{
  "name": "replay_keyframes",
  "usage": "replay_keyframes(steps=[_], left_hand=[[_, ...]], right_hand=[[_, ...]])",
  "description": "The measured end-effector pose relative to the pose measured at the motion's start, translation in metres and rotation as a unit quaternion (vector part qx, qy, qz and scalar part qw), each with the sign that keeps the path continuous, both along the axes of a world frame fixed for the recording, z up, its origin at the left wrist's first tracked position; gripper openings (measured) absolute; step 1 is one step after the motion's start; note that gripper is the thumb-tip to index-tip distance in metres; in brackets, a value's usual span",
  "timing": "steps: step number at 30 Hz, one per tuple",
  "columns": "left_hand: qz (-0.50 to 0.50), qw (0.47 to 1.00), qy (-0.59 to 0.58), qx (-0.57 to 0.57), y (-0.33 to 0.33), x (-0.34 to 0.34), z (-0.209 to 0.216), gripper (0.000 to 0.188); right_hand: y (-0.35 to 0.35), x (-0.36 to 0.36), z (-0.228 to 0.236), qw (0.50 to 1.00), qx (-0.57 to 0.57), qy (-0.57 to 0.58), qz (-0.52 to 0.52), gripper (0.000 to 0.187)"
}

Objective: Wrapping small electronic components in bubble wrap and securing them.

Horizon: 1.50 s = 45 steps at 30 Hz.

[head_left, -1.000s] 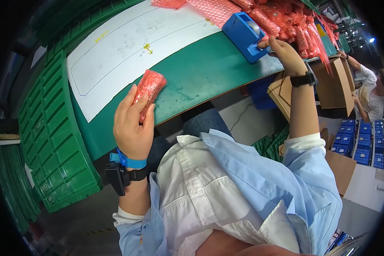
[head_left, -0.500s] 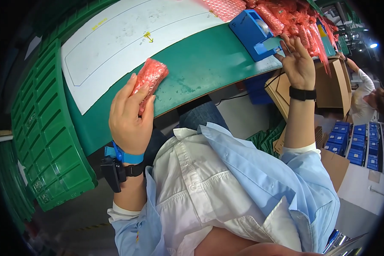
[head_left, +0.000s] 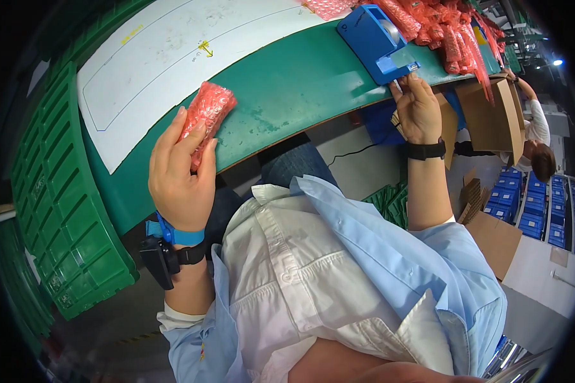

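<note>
While the left hand (head_left: 180,175) is wrapping its fingers around a red bubble-wrap packet (head_left: 206,115), it is lifting the packet just off the near edge of the green bench (head_left: 287,89), thumb on one side and fingers on the other, so the bundle is staying rolled and not springing open. Across the bench, the right hand (head_left: 418,108) is reaching up to the blue tape dispenser (head_left: 375,41), its fingertips pinched together at the dispenser's front lip, seemingly on the free end of the tape; the strip itself is too thin to make out. That dispenser is sitting at the bench's front edge, within easy reach of the pulling hand. Behind it, a heap of similar red packets (head_left: 450,29) is lying along the far side. A white sheet (head_left: 147,57) is covering the bench's left part, green plastic crates (head_left: 51,191) are standing to the left, and open cardboard boxes (head_left: 489,121) are waiting below the bench on the right.
</note>
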<state>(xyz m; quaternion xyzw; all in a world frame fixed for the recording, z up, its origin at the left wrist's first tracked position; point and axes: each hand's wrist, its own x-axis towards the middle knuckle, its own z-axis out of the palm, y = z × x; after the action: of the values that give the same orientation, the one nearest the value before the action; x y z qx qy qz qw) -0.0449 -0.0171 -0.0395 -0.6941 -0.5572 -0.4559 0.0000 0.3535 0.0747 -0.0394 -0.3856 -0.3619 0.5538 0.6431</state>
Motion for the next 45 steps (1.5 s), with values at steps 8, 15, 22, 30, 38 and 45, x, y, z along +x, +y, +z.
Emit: replay_keyframes(steps=[8,15,22,30,38,45], left_hand=[[0.004,1.0,0.004,0.013,0.003,0.002,0.002,0.028],[0.002,1.0,0.007,0.014,-0.001,0.001,0.001,0.028],[0.002,1.0,0.003,0.025,0.001,0.0,0.001,0.028],[-0.008,0.999,-0.01,0.03,0.003,0.0,-0.002,0.03],[-0.015,0.999,-0.002,0.044,0.003,-0.001,-0.003,0.03],[-0.011,0.998,0.014,0.067,0.005,-0.002,-0.009,0.025]], right_hand=[[-0.011,0.002,-0.013,0.999,0.006,0.005,-0.034,0.01],[-0.058,-0.053,0.041,0.923,0.164,-0.345,-0.044,0.018],[-0.07,-0.117,0.063,0.916,0.158,-0.357,0.091,0.022],[-0.05,-0.178,0.08,0.757,0.339,-0.506,0.238,0.041],[-0.042,-0.217,0.06,0.899,0.162,-0.236,0.331,0.068],[-0.036,-0.239,0.027,0.915,0.065,-0.257,0.306,0.068]])
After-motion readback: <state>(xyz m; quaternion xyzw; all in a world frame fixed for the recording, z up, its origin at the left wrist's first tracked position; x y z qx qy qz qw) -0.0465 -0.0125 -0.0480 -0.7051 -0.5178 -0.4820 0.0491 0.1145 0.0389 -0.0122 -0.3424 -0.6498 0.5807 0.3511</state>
